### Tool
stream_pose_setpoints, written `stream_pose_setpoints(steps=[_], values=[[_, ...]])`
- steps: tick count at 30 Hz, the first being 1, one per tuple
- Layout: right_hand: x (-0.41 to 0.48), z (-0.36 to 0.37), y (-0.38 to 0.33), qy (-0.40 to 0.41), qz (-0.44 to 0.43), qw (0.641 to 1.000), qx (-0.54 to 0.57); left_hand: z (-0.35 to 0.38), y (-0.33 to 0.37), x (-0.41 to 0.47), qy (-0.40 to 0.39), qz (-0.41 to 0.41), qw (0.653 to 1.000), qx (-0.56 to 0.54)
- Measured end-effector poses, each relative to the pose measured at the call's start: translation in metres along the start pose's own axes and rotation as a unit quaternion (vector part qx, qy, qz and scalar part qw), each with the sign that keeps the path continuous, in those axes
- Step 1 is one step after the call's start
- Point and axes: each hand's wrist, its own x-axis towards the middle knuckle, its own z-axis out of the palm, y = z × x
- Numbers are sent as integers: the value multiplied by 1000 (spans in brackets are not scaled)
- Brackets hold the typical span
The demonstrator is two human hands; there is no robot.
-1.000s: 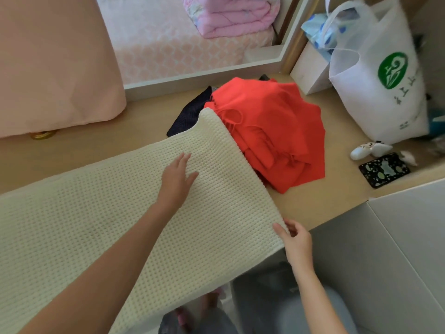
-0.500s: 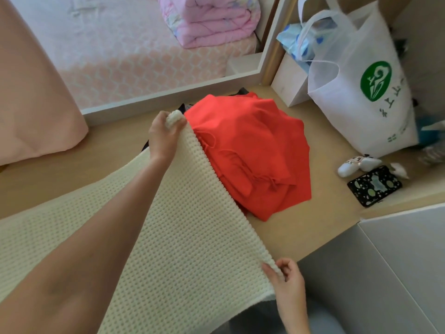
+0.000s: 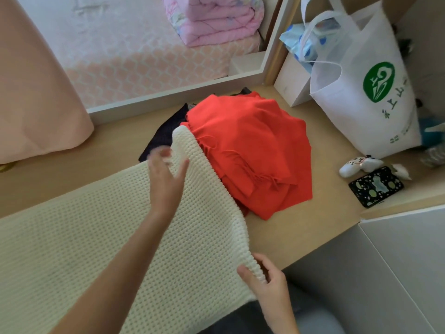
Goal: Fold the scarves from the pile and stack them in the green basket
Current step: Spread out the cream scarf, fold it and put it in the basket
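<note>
Cream scarf lies flat; first fold appears underway. Right hand pinches near corner; left hand blurred at far corner, grasp indeterminate. Next, likely: carry this end across.

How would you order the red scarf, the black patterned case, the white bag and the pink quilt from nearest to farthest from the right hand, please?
1. Red scarf, just ahead of the right hand.
2. Black patterned case, ahead to the right.
3. White bag, behind the case.
4. Pink quilt, far back, at the top.
</note>
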Motion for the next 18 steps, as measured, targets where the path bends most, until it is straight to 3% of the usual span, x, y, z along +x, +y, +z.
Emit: stream_pose_setpoints(steps=[3,5,8,10,11,12,15,16,18], values=[[-14,31,5,-47,6,998,-32,-9,-10,-82,-166,-199,963,-74],[-20,41,6,-84,-20,994,-68,-1,-15,-111,-210,-258,939,-83],[-4,22,-12,-15,-99,990,-97,16,-19,-127,-208,-235,948,-60],[28,2,-45,7,-244,945,-217,25,-24,-134,-178,-182,967,-26],[50,-3,-66,-26,-336,887,-316,26,-27,-137,-158,-164,974,-21],[74,-2,-88,-83,-411,806,-417,25,-29,-140,-141,-151,978,-23],[137,29,-138,-249,-529,535,-610,22,-30,-149,-105,-135,984,-42],[153,42,-146,-294,-541,469,-633,20,-29,-151,-93,-131,986,-47],[181,66,-155,-358,-537,392,-655,14,-29,-155,-68,-137,986,-64]])
